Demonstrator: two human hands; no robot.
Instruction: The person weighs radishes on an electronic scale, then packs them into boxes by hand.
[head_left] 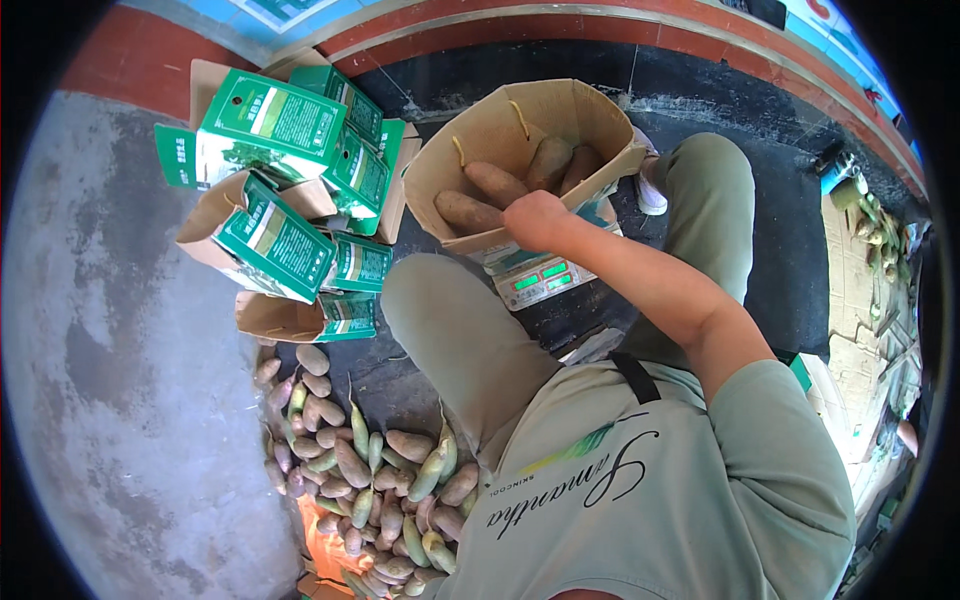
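We cannot make out the fingers of our right hand (537, 221): they curl down over the near rim of the open carton (572, 108), out of sight behind the knuckles, so we cannot tell whether they grip a root or the cardboard. Our left hand is out of view. The carton covers the upper part of the digital scale (545, 284) beneath it, leaving the front panel with its lit green displays showing. A shoe (651, 195) is partly hidden between the carton and our right leg (700, 200), and the things at the far right edge are small and warped. To our left, several green-and-white cartons (270, 115) lie jumbled together, some with their brown insides open. Our left leg (450, 310) comes between the scale and the heap of roots (355, 465) on the floor, brown ones mixed with green, tapering ones; our shirt (620, 490) cuts off the heap's lower right side, and something orange (325, 540) shows at its edge. Flattened cardboard (850, 310) lies at the right. The carton in front of us sits on the scale, plain brown inside, with two yellow cord loops (520, 118) on its inner wall. In it lie thick brown roots (495, 183), rounded at the ends, close together.
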